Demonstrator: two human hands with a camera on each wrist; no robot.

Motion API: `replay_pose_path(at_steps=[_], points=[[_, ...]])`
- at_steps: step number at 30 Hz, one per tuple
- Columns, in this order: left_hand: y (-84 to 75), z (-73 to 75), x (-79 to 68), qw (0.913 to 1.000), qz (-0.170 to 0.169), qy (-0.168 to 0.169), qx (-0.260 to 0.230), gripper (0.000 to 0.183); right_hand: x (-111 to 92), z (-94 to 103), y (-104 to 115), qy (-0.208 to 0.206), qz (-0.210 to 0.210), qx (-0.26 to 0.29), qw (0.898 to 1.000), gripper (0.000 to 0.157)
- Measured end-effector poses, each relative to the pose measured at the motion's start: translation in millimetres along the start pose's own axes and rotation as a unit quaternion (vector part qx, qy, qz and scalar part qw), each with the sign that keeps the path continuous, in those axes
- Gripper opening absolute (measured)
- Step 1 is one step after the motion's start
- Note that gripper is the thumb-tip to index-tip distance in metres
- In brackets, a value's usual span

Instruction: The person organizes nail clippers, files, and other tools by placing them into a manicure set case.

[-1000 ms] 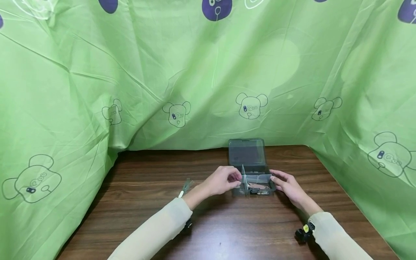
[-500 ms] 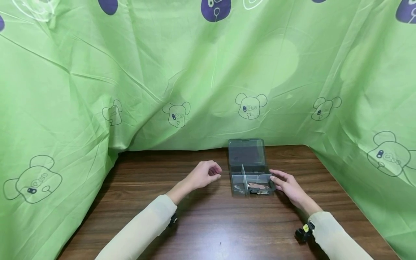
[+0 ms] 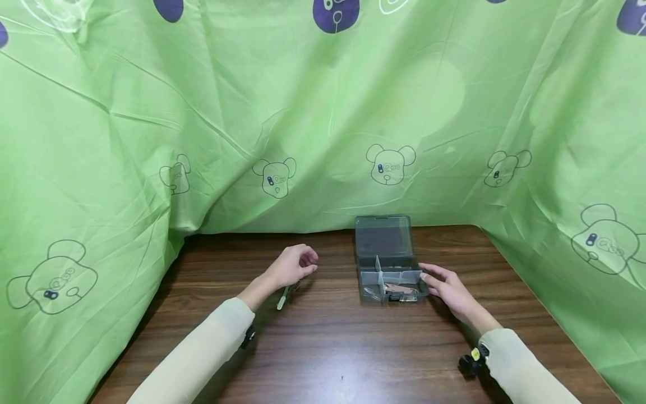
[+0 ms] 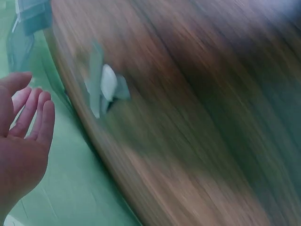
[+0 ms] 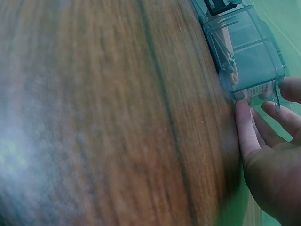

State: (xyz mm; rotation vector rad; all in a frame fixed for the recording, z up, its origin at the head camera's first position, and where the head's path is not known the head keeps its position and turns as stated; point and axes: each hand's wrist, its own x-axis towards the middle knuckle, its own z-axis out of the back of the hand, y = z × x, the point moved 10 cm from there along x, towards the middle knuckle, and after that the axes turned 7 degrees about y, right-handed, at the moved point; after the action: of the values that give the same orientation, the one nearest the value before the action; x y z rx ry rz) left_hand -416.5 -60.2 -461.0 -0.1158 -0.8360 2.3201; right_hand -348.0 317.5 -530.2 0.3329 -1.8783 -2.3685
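Observation:
My left hand (image 3: 292,266) hovers over the table's left half, fingers loosely curled and nothing held. Just below it lie small items (image 3: 281,300); the left wrist view shows thin green strips (image 4: 95,82) and a white oval piece (image 4: 109,81), blurred. My right hand (image 3: 451,292) holds the right side of a smoky clear compartment box (image 3: 381,279), thumb at the rim, other fingers along the outside wall. Its lid (image 3: 384,237) stands raised at the back. A pale pink flat strip (image 3: 401,289) lies in a front compartment, and a clear piece (image 3: 372,293) in the front left one.
The brown wood table (image 3: 328,336) extends in front of and between the hands. A green printed curtain (image 3: 313,140) hangs behind and along both sides, close to the raised lid. White dividers (image 3: 401,276) split the box into several compartments.
My left hand has moved away from the box's left side, leftward across the table to above the small items. The right hand and box have stayed put.

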Motion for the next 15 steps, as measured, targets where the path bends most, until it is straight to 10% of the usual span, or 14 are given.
replay_pose_path(at_steps=[15], points=[[50.3, 15.6, -33.3, 0.9982, 0.057, -0.006, 0.016, 0.021, 1, -0.9, 1, -0.001, 0.008, 0.000, 1.000, 0.056]])
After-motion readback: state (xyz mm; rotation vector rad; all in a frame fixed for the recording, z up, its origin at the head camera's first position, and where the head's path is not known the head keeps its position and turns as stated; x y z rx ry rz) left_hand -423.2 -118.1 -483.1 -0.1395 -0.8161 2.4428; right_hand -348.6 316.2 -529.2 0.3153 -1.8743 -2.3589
